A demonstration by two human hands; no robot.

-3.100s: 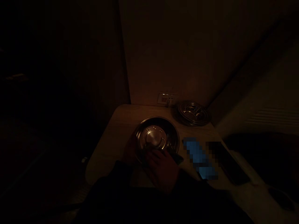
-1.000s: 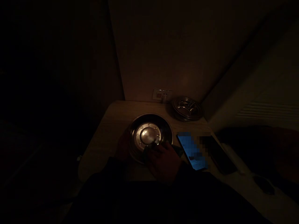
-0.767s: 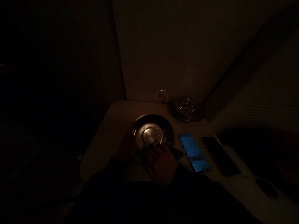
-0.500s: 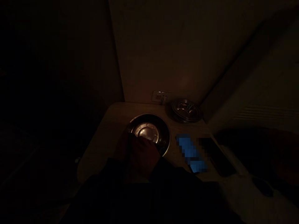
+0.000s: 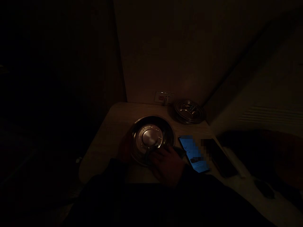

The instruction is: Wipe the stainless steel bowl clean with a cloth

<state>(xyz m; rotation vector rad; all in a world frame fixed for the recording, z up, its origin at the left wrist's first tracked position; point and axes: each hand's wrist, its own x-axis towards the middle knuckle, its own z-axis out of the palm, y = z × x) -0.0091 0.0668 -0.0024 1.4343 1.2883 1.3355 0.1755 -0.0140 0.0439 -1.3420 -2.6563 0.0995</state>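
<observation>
A round shiny metal plate (image 5: 149, 137) with a deep rim lies on the small wooden table, lit by a faint glow. At its left edge, my left hand (image 5: 124, 148) grips the rim; most of its fingers are lost in shadow. Over the near right part of the plate is my right hand (image 5: 167, 164), its fingers pressed down on a dark cloth (image 5: 180, 152). A bit of the cloth sticks out to the right of the hand, and the rest is hidden or too dark to make out.
Stacked metal plates (image 5: 188, 111) stand at the table's back right, beside a wall socket (image 5: 163, 97). A lit phone (image 5: 194, 154) and a dark flat object (image 5: 221, 158) lie to the right. A small dark oval thing (image 5: 264, 188) sits farther right.
My right hand has moved right across the plate with the cloth, away from my left hand. More of the plate's middle shows, and the plate has shifted slightly right.
</observation>
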